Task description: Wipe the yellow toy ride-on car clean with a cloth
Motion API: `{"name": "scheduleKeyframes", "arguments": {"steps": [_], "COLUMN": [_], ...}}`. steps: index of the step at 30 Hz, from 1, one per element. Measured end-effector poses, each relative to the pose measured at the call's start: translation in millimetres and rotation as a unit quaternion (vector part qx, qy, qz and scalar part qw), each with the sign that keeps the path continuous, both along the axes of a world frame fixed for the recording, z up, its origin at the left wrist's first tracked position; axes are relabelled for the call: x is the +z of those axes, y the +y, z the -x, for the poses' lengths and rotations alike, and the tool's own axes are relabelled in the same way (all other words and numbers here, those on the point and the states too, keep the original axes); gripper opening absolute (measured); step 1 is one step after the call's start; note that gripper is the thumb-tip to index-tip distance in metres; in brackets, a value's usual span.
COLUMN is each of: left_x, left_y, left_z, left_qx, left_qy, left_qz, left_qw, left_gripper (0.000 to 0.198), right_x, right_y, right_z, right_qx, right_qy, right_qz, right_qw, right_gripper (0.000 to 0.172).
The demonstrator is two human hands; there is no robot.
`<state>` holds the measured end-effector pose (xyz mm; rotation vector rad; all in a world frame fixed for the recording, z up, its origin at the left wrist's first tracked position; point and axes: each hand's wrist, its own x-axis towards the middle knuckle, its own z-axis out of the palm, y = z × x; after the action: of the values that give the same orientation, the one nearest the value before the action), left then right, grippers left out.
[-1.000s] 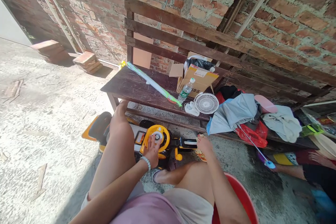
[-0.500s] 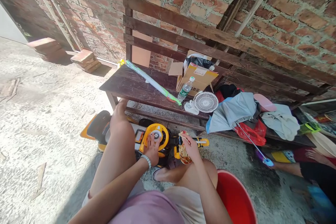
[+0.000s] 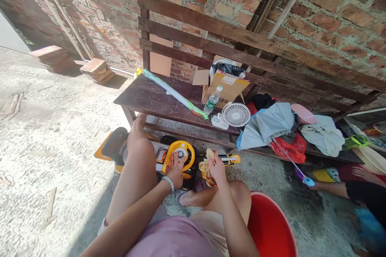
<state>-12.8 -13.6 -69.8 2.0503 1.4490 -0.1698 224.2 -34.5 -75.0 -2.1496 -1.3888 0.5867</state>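
Observation:
My left hand [image 3: 175, 172], with a beaded bracelet at the wrist, lies flat over the lower part of a yellow toy steering wheel [image 3: 189, 153]. Its fingers are spread near the wheel's grey hub. The wheel belongs to a yellow and black ride-on toy vehicle [image 3: 161, 156] between my legs. Closed fingers of my right hand [image 3: 217, 168] grip a crumpled cream, yellow and red-brown thing [image 3: 205, 166] whose kind I cannot make out. It hangs in front of the toy's yellow and black arm [image 3: 233, 159].
A wooden bench [image 3: 135, 94] stands ahead, bearing a bottle [image 3: 212, 101], a white fan [image 3: 236, 115], a cardboard box [image 3: 230, 86] and a grey umbrella [image 3: 269, 122]. Beside my right leg is a red bucket [image 3: 269, 225]. Another person's arm [image 3: 330, 188] reaches in at right.
My right hand has turned, and the crumpled thing has shifted left and shows more of its cream part. My left hand stays on the wheel.

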Motion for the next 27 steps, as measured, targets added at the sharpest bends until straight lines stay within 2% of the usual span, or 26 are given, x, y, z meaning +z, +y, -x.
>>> {"name": "scheduleKeyframes", "arguments": {"steps": [3, 6, 10, 13, 14, 16, 19, 21, 23, 27], "left_x": [-3.9, -9.6, -13.1, -12.0, -11.3, -10.0, -7.9, -6.6, -5.6, -6.7], "left_y": [-1, -1, -1, -1, -1, -1, -2, -2, -1, 0], "left_z": [2, 2, 3, 3, 4, 5, 5, 4, 4, 5], "left_qx": [0.0, 0.0, -0.001, 0.004, 0.004, 0.0, -0.002, 0.001, 0.0, -0.002], "left_qy": [-0.014, -0.022, -0.028, -0.03, -0.031, -0.032, -0.031, -0.026, -0.021, -0.019], "left_qz": [-0.01, -0.012, -0.012, -0.013, -0.013, -0.015, -0.019, -0.02, -0.018, -0.02], "left_qw": [1.0, 1.0, 1.0, 0.999, 0.999, 0.999, 0.999, 0.999, 1.0, 1.0], "left_gripper": [0.097, 0.096, 0.094, 0.095, 0.095, 0.095, 0.095, 0.096, 0.096, 0.095], "right_x": [-8.3, -8.2, -5.1, -10.1, -12.8, -17.6, -19.0, -15.6, -10.7, -1.0], "right_y": [-12, -26, -44, -61, -65, -70, -62, -49, -32, -8], "right_z": [-12, -20, -22, -21, -22, -27, -33, -32, -26, -15], "right_qx": [0.025, 0.046, 0.069, 0.091, 0.084, 0.037, -0.041, -0.049, -0.027, 0.001], "right_qy": [-0.013, -0.032, -0.109, -0.129, -0.124, -0.106, -0.077, -0.064, -0.07, -0.134], "right_qz": [0.001, 0.016, 0.122, 0.203, 0.204, 0.157, 0.031, -0.024, -0.01, 0.116], "right_qw": [1.0, 0.998, 0.984, 0.966, 0.968, 0.981, 0.996, 0.996, 0.997, 0.984], "right_gripper": [0.052, 0.05, 0.047, 0.045, 0.045, 0.049, 0.058, 0.063, 0.062, 0.052]}}
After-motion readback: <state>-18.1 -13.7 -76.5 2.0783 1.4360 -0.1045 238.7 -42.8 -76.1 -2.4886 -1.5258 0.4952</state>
